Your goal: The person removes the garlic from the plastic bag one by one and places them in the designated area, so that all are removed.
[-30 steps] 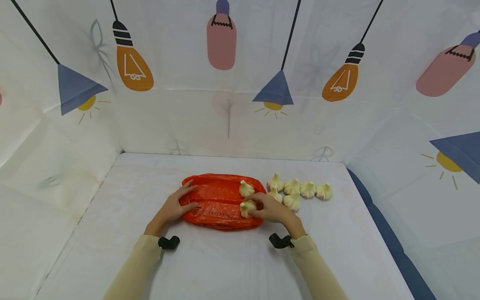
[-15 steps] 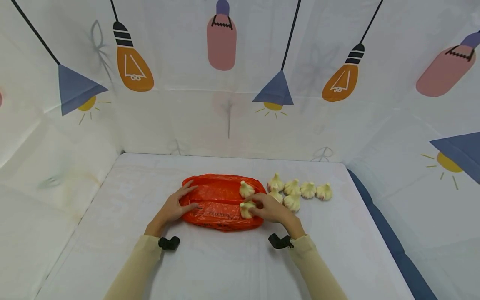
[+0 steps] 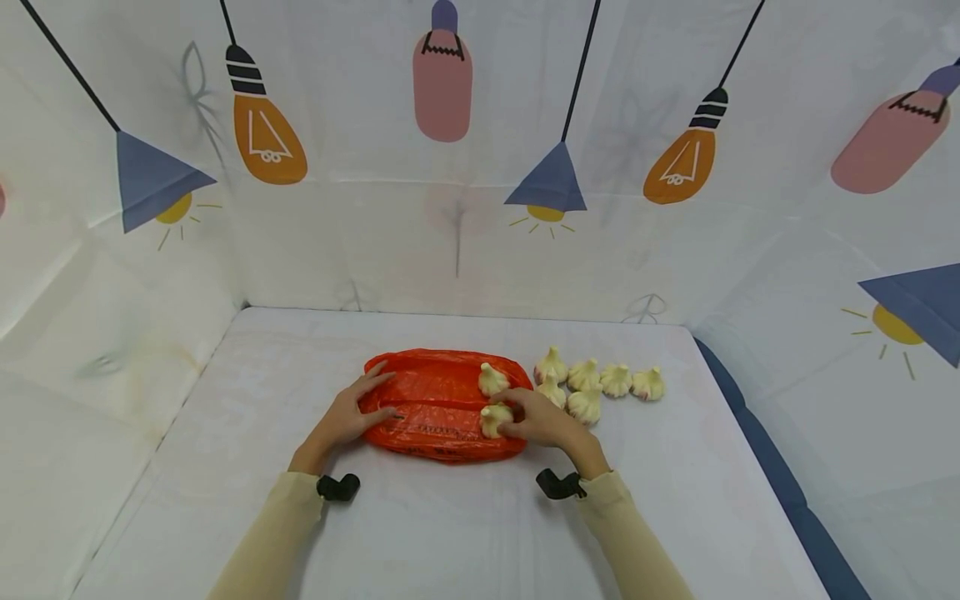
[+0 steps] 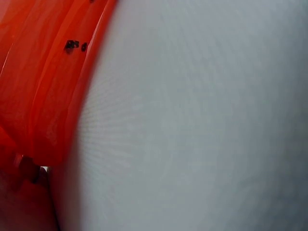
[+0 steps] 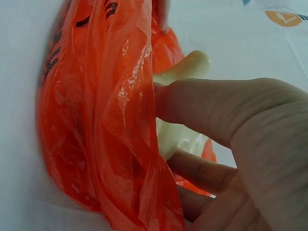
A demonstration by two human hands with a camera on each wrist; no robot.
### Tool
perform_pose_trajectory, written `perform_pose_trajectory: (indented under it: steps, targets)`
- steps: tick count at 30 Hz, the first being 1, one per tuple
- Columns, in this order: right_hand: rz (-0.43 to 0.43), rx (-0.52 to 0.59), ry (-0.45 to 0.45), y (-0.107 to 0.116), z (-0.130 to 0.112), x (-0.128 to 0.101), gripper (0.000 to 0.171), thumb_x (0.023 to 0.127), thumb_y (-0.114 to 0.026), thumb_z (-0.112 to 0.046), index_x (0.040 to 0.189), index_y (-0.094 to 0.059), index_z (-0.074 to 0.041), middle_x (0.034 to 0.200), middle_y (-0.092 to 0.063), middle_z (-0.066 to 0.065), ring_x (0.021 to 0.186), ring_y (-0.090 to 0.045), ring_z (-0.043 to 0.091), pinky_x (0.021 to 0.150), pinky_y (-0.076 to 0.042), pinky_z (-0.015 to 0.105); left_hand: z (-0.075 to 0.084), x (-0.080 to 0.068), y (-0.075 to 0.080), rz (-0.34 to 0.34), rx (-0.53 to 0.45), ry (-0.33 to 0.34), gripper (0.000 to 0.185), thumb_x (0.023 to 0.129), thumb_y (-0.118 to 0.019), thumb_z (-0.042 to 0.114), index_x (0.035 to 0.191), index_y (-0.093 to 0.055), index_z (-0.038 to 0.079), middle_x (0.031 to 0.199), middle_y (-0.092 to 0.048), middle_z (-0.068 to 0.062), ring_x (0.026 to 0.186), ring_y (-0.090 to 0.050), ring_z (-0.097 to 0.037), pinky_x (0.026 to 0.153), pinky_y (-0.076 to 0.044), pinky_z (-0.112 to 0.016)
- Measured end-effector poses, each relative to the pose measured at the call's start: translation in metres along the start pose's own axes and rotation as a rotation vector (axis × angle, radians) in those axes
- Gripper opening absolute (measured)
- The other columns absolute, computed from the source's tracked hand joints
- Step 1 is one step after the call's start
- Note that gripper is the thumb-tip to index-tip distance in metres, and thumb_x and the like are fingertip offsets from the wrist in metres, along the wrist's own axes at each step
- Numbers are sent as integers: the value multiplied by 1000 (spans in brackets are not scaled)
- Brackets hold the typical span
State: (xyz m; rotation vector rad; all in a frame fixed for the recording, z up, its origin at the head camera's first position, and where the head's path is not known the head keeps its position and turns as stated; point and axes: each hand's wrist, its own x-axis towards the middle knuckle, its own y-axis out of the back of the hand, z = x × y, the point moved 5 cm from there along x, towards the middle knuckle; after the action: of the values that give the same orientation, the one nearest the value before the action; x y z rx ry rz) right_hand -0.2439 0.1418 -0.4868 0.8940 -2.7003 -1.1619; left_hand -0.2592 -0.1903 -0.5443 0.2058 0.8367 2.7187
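Right hand pinches a garlic bulb at the orange bag lying mid-bench; left hand lies flat, fingers spread, pinning the bag's left end. Best keep that pin firm and lift the bag's lip clear, so the bulb slides in without snagging film.

I am looking into a makeshift recording booth: printed backdrop cloth, patterned with cartoon light bulbs and hanging lamps, closes in the white-covered table behind and on both sides. On that table lie an orange plastic bag and, just right of it, garlic bulbs.
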Motion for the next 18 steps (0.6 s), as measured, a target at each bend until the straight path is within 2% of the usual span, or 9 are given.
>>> perform_pose_trajectory:
  steps: [5, 11, 18]
  targets:
    - [9, 7, 6, 0, -1, -1, 44, 92, -74, -15, 134, -65, -9, 105, -63, 3, 85, -53, 16, 70, -46, 28, 0, 0, 0, 0, -17, -6, 69, 92, -77, 33, 153, -51, 16, 170, -29, -7, 156, -21, -46, 121, -19, -71]
    - [15, 2, 11, 0, -1, -1, 42, 93, -73, -15, 134, -65, -9, 117, -65, 5, 88, -53, 17, 73, -46, 30, -1, 1, 0, -4, -1, -9, 69, 93, -76, 34, 154, -50, 16, 170, -28, -8, 155, -21, -47, 121, -19, -72]
    - [22, -2, -3, 1, 2, -1, 43, 93, -72, -14, 135, -64, -9, 122, -66, 6, 90, -54, 19, 76, -47, 31, 0, 1, 0, -8, -4, -8, 69, 93, -76, 33, 154, -50, 15, 170, -28, -8, 156, -21, -46, 121, -19, -71]
